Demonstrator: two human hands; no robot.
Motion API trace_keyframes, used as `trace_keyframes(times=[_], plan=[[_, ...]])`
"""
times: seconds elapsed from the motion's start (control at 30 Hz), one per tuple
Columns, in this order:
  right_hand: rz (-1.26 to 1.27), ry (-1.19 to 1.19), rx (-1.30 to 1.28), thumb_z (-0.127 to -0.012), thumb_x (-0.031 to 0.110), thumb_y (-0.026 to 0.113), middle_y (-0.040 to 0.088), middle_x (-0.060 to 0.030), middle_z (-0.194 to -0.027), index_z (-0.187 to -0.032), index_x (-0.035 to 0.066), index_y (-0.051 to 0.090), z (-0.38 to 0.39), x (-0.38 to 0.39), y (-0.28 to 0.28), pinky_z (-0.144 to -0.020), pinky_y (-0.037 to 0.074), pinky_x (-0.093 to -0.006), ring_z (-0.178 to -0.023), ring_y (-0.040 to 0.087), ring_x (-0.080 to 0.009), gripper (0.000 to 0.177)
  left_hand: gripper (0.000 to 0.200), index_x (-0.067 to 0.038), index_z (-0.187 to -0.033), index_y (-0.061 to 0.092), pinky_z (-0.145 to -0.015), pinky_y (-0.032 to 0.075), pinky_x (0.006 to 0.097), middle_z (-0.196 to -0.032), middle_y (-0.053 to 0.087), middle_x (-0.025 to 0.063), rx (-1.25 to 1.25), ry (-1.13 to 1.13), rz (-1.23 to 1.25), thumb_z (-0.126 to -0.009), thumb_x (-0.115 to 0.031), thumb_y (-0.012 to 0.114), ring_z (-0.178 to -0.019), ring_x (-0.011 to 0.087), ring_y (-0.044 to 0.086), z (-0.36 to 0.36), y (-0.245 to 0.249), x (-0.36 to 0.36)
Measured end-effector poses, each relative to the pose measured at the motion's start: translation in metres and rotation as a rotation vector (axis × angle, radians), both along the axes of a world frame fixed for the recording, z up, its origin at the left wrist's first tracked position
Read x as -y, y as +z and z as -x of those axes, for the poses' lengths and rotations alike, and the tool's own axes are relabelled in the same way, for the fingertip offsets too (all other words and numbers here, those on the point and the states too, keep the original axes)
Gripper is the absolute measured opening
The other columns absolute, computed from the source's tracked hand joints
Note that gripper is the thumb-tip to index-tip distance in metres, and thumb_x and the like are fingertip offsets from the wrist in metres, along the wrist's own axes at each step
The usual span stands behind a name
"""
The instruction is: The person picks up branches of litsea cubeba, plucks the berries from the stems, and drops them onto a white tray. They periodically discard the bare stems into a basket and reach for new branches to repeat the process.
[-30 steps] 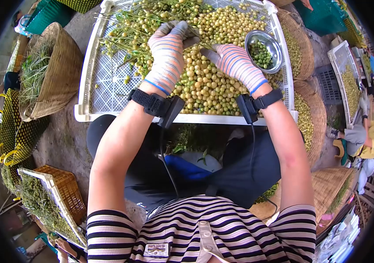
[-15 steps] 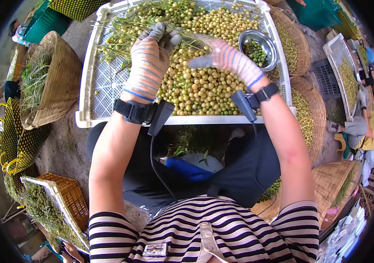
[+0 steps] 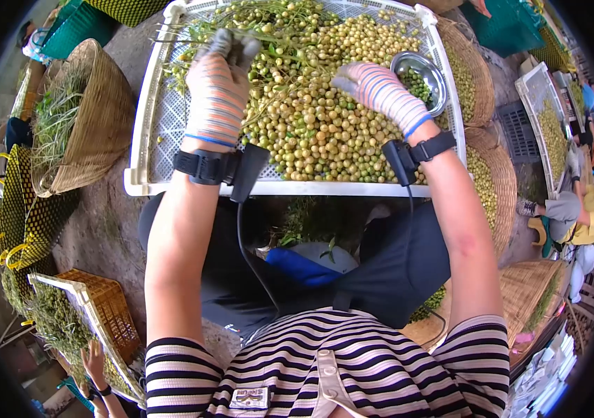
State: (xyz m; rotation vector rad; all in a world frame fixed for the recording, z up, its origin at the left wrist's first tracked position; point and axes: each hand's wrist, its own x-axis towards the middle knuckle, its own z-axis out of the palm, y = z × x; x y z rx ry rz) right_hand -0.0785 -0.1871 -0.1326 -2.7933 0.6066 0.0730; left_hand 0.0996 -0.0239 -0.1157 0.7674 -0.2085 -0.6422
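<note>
Our gloved left hand clamps shut on a bunch of stems over the berries in the white tray, while our right hand curls beside the metal bowl, its grip unclear

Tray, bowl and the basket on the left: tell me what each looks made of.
Tray: white plastic, matte, judging by the moulded rim and regular grid holes. Bowl: shiny metal, probably steel, with bright reflections. Basket: woven plant strips, perhaps bamboo or rattan; brown weave shows.
</note>
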Motion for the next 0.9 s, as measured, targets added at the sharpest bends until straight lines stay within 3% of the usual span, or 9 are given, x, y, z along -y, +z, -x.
trace_keyframes(times=[0.07, 0.13, 0.2, 0.33, 0.47, 0.53, 0.67, 0.73, 0.9], plan=[[0.158, -0.019, 0.03, -0.081, 0.033, 0.055, 0.063, -0.0142, -0.089, -0.091, 0.01, 0.064, 0.005, 0.016, -0.01, -0.075, 0.047, -0.0417, -0.085, 0.06, -0.0314, 0.027, 0.01, 0.002, -0.09, 0.057, -0.081, 0.05, 0.024, -0.087, 0.063, 0.0079, 0.821, 0.146, -0.392, -0.087, -0.007, 0.052, -0.085, 0.0173, 0.061, -0.017, 0.007, -0.017], [0.232, -0.037, 0.017, -0.078, 0.027, 0.057, 0.063, -0.0144, -0.084, -0.085, 0.01, 0.066, 0.014, 0.012, 0.006, -0.073, 0.048, -0.0415, -0.08, 0.061, -0.031, 0.02, 0.019, 0.003, -0.104, 0.055, -0.087, 0.044, 0.0204, -0.099, 0.061, 0.0073, 0.287, 0.066, -0.143, -0.088, -0.006, 0.05, -0.098, 0.0107, 0.056, -0.037, 0.036, -0.043], [0.27, 0.061, 0.044, -0.076, 0.024, 0.058, 0.063, -0.0144, -0.083, -0.085, 0.01, 0.066, 0.017, 0.015, -0.001, -0.072, 0.048, -0.0411, -0.079, 0.061, -0.0305, 0.018, 0.03, 0.006, -0.117, 0.048, -0.091, 0.042, 0.0221, -0.112, 0.057, 0.0112, 1.401, 0.454, -0.516, -0.089, -0.007, 0.047, -0.108, 0.0117, 0.051, -0.025, 0.073, -0.088], [0.212, 0.121, -0.076, -0.071, 0.019, 0.062, 0.064, -0.0123, -0.083, -0.082, 0.009, 0.067, 0.02, -0.003, -0.015, -0.071, 0.05, -0.0396, -0.078, 0.062, -0.0301, 0.015, 0.026, 0.002, -0.11, 0.056, -0.092, 0.044, 0.0356, -0.116, 0.056, 0.0137, 1.012, 0.464, -0.368, -0.088, -0.007, 0.046, -0.103, 0.0218, 0.056, -0.028, 0.128, -0.19], [0.234, 0.065, -0.222, -0.073, 0.022, 0.062, 0.063, -0.0143, -0.091, -0.086, 0.007, 0.066, 0.014, -0.004, -0.028, -0.072, 0.05, -0.0384, -0.083, 0.061, -0.031, 0.02, 0.018, 0.002, -0.098, 0.06, -0.071, 0.054, 0.0344, -0.093, 0.063, 0.0123, 1.145, 0.585, -0.677, -0.083, -0.003, 0.052, -0.079, 0.0247, 0.062, -0.053, 0.068, -0.31], [0.12, -0.001, -0.231, -0.075, 0.025, 0.058, 0.063, -0.0141, -0.093, -0.09, 0.009, 0.066, 0.014, -0.004, -0.02, -0.077, 0.049, -0.0378, -0.086, 0.061, -0.0303, 0.023, 0.023, 0.0, -0.098, 0.06, -0.072, 0.052, 0.0322, -0.09, 0.062, 0.0091, 0.749, 0.536, -0.858, -0.076, -0.003, 0.063, -0.079, 0.0236, 0.061, -0.054, 0.003, -0.362], [-0.007, -0.182, -0.166, -0.076, 0.03, 0.053, 0.063, -0.0135, -0.098, -0.098, 0.013, 0.065, 0.027, 0.023, 0.01, -0.082, 0.046, -0.0352, -0.09, 0.06, -0.0284, 0.03, 0.052, 0.002, -0.109, 0.056, -0.082, 0.047, 0.0312, -0.096, 0.062, 0.0148, 0.985, -0.427, -1.971, -0.064, -0.013, 0.077, -0.091, 0.0244, 0.059, -0.029, -0.058, -0.411], [0.108, -0.23, -0.244, -0.077, 0.031, 0.053, 0.063, -0.0137, -0.096, -0.098, 0.012, 0.065, 0.037, 0.057, 0.016, -0.08, 0.046, -0.0352, -0.088, 0.06, -0.0284, 0.031, 0.054, 0.002, -0.106, 0.058, -0.079, 0.047, 0.0301, -0.095, 0.063, 0.0178, 0.688, -0.376, -1.955, -0.064, -0.025, 0.078, -0.09, 0.0236, 0.06, -0.03, -0.04, -0.392], [-0.365, -0.432, 0.047, -0.078, 0.025, 0.057, 0.062, -0.0165, -0.076, -0.098, 0.003, 0.063, 0.06, 0.096, 0.004, -0.061, 0.046, -0.0327, -0.068, 0.059, -0.0237, 0.029, 0.03, 0.002, -0.1, 0.061, -0.071, 0.048, 0.0262, -0.087, 0.064, 0.0126, 1.03, -0.079, -1.343, -0.079, -0.02, 0.063, -0.075, 0.0145, 0.059, -0.057, 0.018, -0.282]])
